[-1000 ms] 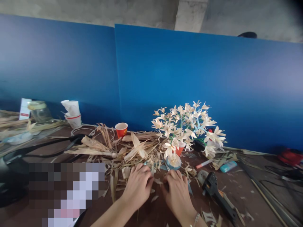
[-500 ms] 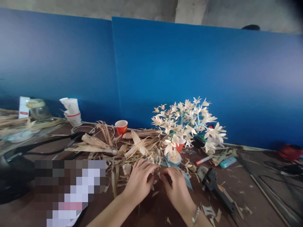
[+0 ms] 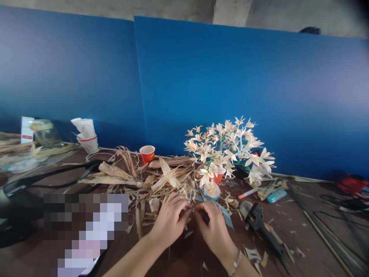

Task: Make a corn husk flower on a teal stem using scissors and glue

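Observation:
My left hand [image 3: 172,215] is closed in a pinch, thumb against forefinger. Close by on its right, my right hand [image 3: 212,223] also pinches, and the fingertips of both hands nearly meet. Whatever lies between them is too small to make out. A dark object [image 3: 205,217] shows under the right hand's fingers, mostly hidden. Just beyond the hands are a blue strip [image 3: 227,218] and a round blue-edged item [image 3: 211,192]. Behind these, a bunch of cream husk-like flowers [image 3: 223,152] on green and pale blue stems stands by a red paper cup [image 3: 218,177].
Dried corn husks [image 3: 170,177] cover the table's middle and left. A black glue gun [image 3: 263,231] lies right of my hands, near a turquoise packet [image 3: 276,196]. Farther back are another red cup [image 3: 147,154], white cups [image 3: 88,140], a glass jar [image 3: 46,132] and a blue partition [image 3: 230,77].
My fingertips have come closer together, the right hand shifting slightly left and up. The surrounding objects keep their places; the view has tilted slightly.

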Tool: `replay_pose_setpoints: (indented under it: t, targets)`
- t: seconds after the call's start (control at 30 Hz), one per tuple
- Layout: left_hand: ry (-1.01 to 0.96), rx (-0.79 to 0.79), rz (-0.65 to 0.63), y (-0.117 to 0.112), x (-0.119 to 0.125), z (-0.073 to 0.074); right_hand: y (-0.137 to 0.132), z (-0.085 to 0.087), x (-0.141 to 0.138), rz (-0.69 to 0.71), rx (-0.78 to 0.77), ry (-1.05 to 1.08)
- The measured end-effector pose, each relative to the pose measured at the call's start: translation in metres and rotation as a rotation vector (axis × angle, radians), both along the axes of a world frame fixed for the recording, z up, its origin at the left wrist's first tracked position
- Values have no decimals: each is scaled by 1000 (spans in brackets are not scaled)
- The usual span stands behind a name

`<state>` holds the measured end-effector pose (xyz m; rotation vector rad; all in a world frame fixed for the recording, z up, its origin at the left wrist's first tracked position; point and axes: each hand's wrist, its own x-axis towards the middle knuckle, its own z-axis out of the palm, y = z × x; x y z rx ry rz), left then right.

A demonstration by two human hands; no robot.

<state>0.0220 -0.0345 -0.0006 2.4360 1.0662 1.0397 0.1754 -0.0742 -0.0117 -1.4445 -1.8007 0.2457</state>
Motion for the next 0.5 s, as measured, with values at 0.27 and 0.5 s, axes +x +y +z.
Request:
replay_pose_setpoints:
  t: [0.27, 0.5]
  targets:
    - [-18, -12, -33, -3, 1, 3, -1, -1, 1, 17, 1, 109]
    - [-61, 11, -36, -1, 0, 0, 0, -1, 1, 37, 11, 86]
